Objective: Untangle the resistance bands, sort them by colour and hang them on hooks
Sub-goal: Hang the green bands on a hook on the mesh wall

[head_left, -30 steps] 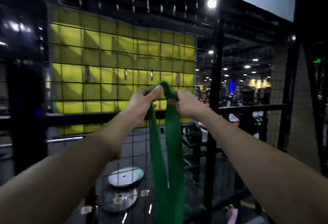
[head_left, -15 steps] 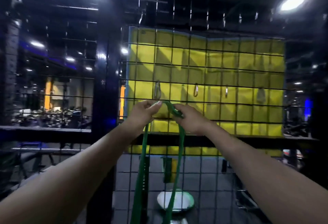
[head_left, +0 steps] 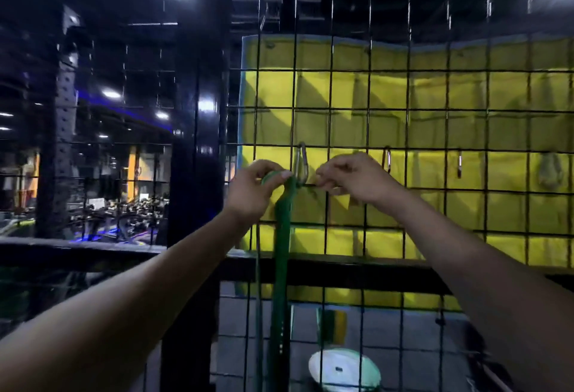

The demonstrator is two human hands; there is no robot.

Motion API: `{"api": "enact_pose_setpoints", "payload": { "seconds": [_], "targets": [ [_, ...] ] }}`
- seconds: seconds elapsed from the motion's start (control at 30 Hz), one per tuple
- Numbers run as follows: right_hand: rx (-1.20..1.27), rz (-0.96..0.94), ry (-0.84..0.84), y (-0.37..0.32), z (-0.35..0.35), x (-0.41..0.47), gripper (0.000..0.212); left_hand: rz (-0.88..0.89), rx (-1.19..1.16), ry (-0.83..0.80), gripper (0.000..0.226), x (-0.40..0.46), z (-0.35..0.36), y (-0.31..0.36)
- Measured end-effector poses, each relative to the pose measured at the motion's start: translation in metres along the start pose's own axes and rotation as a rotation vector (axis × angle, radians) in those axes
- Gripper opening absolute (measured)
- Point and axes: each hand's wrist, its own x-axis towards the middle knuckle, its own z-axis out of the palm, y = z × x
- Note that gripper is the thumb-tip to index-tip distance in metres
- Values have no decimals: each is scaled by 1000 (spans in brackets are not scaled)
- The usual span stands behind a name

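overhead, lamps light a black wire grid (head_left: pixel 369 131); left hand (head_left: pixel 253 188) grips green band (head_left: pixel 281 252), right hand (head_left: pixel 354 179) pinches carabiner (head_left: pixel 301 163).

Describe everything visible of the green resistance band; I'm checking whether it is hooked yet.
The flat green resistance band looks like matte rubber, a long loop hanging straight down in front of the black wire grid, its lower end leaving the frame. Its top is bunched in the left hand, whose fingers curl round it beside the silver carabiner hook. The right hand pinches at the wire next to that hook. Whether the band is threaded through the hook cannot be told.
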Motion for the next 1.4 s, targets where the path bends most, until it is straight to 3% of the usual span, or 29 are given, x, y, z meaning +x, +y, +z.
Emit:
{"api": "enact_pose_setpoints", "payload": {
  "seconds": [0.1, 0.27, 0.47, 0.6, 0.87, 1.1, 1.4],
  "targets": [
    [-62, 10, 95, -4, -4, 25, 24, 3, -22, 19, 18, 7, -1, 2],
    [-65, 116, 0, -11, 16, 56, 29, -46, -78, 1, 14, 15, 0, 4],
    [412, 288, 16, -10, 30, 65, 14, -49, -83, 9, 13, 17, -2, 2],
    [387, 274, 19, -8, 31, 66, 11, -31, -69, 6, 22, 20, 1, 4],
    [396, 299, 24, -7, 29, 76, 32, 40, -20, 27, 10, 31, 2, 12],
    [527, 350, 47, -9, 33, 81, 22, 22, -48, 50, 7, 39, -3, 17],
    [409, 350, 58, -7, 37, 84, 17, -26, -51, 40, 19, 46, 1, 21]
  ]
}}
